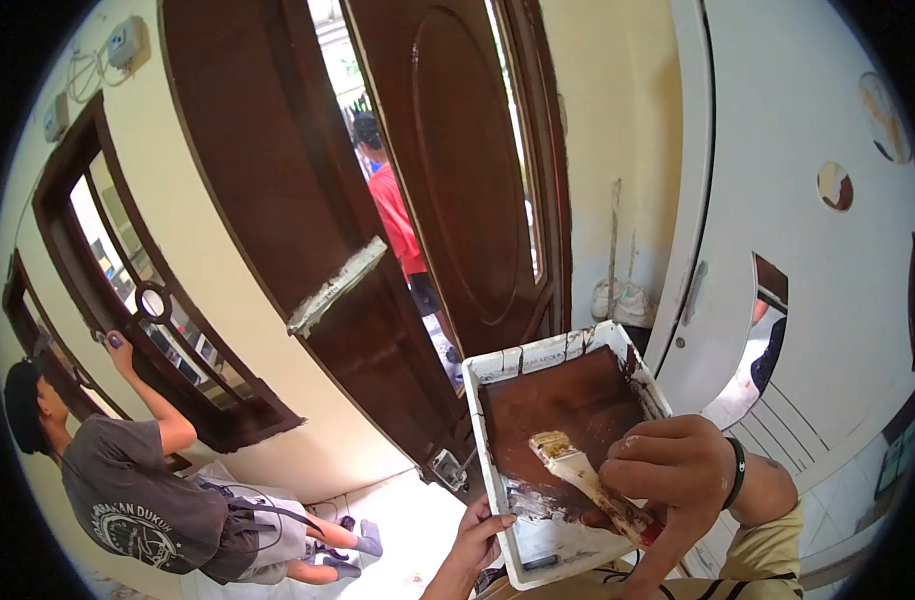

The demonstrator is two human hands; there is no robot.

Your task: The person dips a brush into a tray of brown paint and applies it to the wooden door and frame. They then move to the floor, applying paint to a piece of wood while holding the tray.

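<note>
Co-worker [128, 500] at 8 o'clock, grey shirt, crouched, raised hand on dark window frame [98, 250]. Brown door [308, 230] at centre; red-shirted person [393, 215] in gap at 12. Left hand [475, 548] at 6 grips near edge of white paint tray [538, 355], fingers curled. Right hand [678, 468] at 5 closed around paintbrush [578, 470], bristles touching brown paint in tray

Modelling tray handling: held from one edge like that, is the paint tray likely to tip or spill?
Probably tippy: the left hand grips only the near edge of the paint tray. The brown paint looks thin and could run. The right hand pressing the brush adds load.
</note>
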